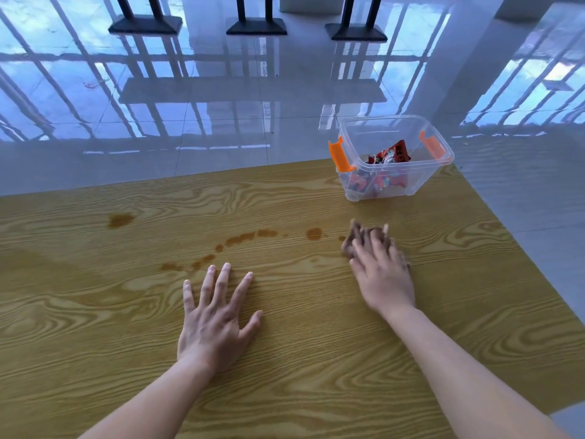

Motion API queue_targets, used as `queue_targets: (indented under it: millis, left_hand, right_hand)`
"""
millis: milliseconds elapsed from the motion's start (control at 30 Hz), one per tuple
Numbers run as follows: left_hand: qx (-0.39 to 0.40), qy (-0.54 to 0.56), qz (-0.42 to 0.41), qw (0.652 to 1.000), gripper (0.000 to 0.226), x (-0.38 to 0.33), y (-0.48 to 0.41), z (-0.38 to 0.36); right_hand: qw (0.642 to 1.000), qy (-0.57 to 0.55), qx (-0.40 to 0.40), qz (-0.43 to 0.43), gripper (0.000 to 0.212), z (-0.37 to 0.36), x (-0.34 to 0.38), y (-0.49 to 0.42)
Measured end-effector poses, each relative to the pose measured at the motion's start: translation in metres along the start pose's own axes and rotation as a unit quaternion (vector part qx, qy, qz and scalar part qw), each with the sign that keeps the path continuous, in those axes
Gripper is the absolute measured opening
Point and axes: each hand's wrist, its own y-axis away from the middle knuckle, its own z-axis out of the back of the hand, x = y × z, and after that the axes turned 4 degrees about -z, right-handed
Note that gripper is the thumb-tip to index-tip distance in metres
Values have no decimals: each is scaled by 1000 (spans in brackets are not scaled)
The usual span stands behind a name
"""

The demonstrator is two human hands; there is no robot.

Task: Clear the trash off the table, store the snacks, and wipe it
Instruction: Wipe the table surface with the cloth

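Observation:
On the wood-grain table [126, 327], my right hand [380, 270] presses a dark brown cloth [349, 245] flat against the surface; hand and cloth are motion-blurred. My left hand [215, 315] lies flat on the table with fingers spread, holding nothing. A trail of brown liquid stains [240, 239] runs leftward from the cloth, with a larger blot [120, 220] farther left. A clear plastic box [395, 185] with orange latches stands at the far right of the table, lid off, with red snack packets [391, 158] inside.
Beyond the table's far edge is glossy tiled floor [253, 106] with window reflections. Three dark table or stool bases [256, 26] stand on the floor at the top. The table's right edge runs diagonally past the box.

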Motion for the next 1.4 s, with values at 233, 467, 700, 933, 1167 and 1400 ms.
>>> queue_targets:
  millis: [233, 467, 700, 933, 1167, 1400]
  left_hand:
    - [3, -4, -1, 1000, 74, 0, -1, -1]
    - [9, -8, 4, 1000, 75, 0, -1, 0]
    - [6, -3, 1, 1000, 74, 0, -1, 1]
    - [11, -5, 6, 1000, 74, 0, 0, 2]
    - [10, -1, 3, 1000, 74, 0, 0, 3]
    - [3, 3, 4, 1000, 74, 1, 1, 1]
  right_hand:
    - [995, 18, -8, 94, 55, -2, -26, 18]
    - [1000, -24, 19, 4, 58, 3, 19, -22]
    - [992, 23, -2, 128, 56, -11, -13, 40]
    - [1000, 8, 9, 5, 61, -4, 40, -3]
    - [982, 38, -6, 183, 56, -15, 13, 37]
    - [998, 5, 7, 59, 60, -3, 66, -29]
